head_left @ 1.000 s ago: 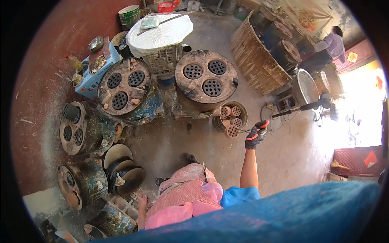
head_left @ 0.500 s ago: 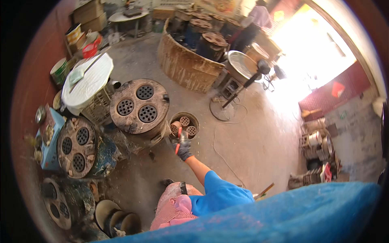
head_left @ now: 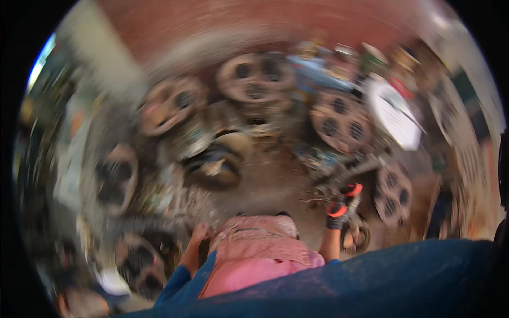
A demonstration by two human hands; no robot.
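My right hand (head_left: 338, 213), in a dark glove, is closed on orange-red-handled tongs (head_left: 351, 189). Only the handles show clearly; the jaws are lost in blur. Just beside that hand stands a round bucket (head_left: 368, 237), with a pale reddish briquette (head_left: 348, 238) inside, partly hidden by my arm. My left hand (head_left: 200, 232) is bare and hangs low by the pink apron (head_left: 254, 236); its fingers are smeared by motion. Nearest to the right hand on its far side is a round stove (head_left: 393, 195) with three dark holed openings.
More three-holed stoves ring me: one ahead (head_left: 341, 121), one by the wall (head_left: 254, 77), others at left (head_left: 116, 179). Round lids or pans (head_left: 233, 143) lie on the floor ahead. A white-topped table (head_left: 395, 114) stands at the right, beside a blue surface (head_left: 318, 71).
My view has swung left, toward the red wall and the stoves. The right hand, still gripping the tongs, is now beside the bucket instead of over it. My left hand has come into view.
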